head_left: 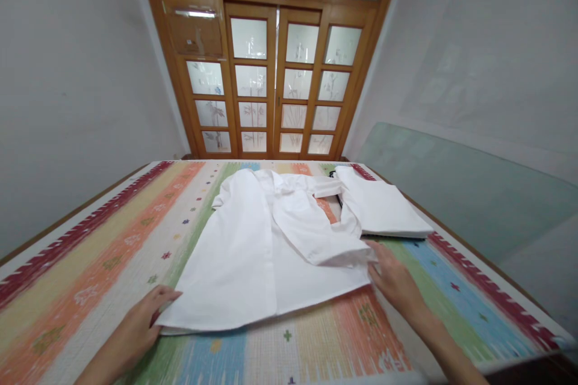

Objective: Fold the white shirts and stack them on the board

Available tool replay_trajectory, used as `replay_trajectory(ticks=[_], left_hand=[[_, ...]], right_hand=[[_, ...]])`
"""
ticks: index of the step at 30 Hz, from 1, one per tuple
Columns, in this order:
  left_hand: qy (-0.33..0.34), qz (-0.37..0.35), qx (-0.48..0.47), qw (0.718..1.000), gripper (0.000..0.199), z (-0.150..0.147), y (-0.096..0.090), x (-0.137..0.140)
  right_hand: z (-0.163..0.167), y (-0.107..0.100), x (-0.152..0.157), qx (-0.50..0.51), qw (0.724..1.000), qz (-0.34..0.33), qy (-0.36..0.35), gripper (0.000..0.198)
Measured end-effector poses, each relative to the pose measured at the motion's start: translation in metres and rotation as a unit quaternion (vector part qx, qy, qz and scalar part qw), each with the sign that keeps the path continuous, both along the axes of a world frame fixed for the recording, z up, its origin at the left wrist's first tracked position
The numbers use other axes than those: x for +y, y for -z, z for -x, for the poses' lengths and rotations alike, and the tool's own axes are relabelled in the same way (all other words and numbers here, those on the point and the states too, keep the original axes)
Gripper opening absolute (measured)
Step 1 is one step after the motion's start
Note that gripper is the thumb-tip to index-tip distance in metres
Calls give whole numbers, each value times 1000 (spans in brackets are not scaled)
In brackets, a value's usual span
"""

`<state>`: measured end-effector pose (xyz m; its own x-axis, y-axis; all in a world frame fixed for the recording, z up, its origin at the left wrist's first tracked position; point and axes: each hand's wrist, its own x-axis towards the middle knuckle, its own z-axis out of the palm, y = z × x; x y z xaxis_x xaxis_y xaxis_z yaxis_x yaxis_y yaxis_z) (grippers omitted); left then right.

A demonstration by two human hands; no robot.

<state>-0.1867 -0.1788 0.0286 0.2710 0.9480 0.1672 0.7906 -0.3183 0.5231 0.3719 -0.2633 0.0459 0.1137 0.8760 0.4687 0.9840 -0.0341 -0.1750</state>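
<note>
The right hand clamps the right end of the shirt's hem, its fingertips partly hidden by fabric; well apart, the left hand pinches the lower-left corner, and the bottom edge cuts off both forearms. The shirt lies mid-frame on the cover, collar hard to make out, long axis running up the frame, hem toward the bottom

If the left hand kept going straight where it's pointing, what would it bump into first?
Probably more of the white shirt: the left hand is at its near corner, and the cloth spreads out just ahead. Exact heights are hard to tell.
</note>
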Motion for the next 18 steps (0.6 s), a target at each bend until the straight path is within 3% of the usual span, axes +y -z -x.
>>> replay_trajectory(ticks=[4, 8, 11, 13, 15, 18], left_hand=[[36, 15, 51, 998, 43, 8, 7, -11], [65, 9, 59, 996, 39, -14, -30, -16], [125, 76, 5, 989, 37, -63, -61, -14], [151, 147, -59, 976, 37, -107, -68, -11], [158, 215, -139, 954, 43, -153, -62, -6], [145, 345, -269, 887, 72, -217, -38, 6]], right_hand=[[6, 14, 1, -71, 997, -13, 3, 31], [10, 9, 6, -45, 997, -34, -44, 28], [15, 1, 12, -2, 996, -59, -69, 26], [19, -3, 17, 28, 993, -82, -75, 27], [23, -6, 22, 63, 988, -110, -85, 31], [28, -10, 27, 111, 982, -119, -92, 36]])
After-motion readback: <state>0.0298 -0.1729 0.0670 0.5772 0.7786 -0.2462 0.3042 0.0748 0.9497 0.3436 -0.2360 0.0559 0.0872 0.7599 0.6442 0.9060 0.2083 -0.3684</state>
